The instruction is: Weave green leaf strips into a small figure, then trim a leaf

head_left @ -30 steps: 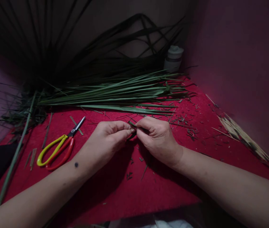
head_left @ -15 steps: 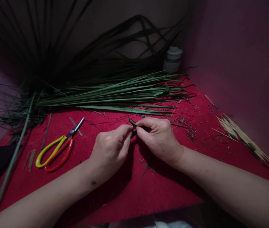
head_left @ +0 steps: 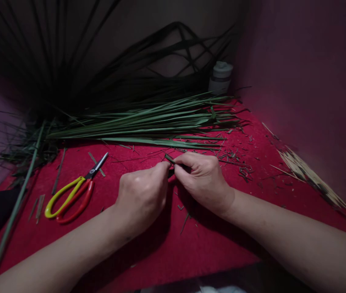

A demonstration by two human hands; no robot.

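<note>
My left hand [head_left: 142,195] and my right hand [head_left: 202,179] meet over the red cloth [head_left: 167,244], both closed in a pinch on a short piece of green leaf strip [head_left: 169,159]. Only the strip's upper end shows above my fingertips; the part below is hidden between the hands. Behind them lies a long bundle of green palm leaves [head_left: 148,122], stretched left to right.
Scissors with yellow and red handles [head_left: 72,191] lie shut to the left. A long green stalk [head_left: 14,207] runs along the left edge. Leaf scraps [head_left: 237,160] litter the cloth. A pale jar [head_left: 219,77] stands at the back; dry straw-coloured strips [head_left: 310,177] lie at right.
My left hand has rolled over, knuckles up, and moved a little right and down against the right hand. The leaf strip stays pinched between both.
</note>
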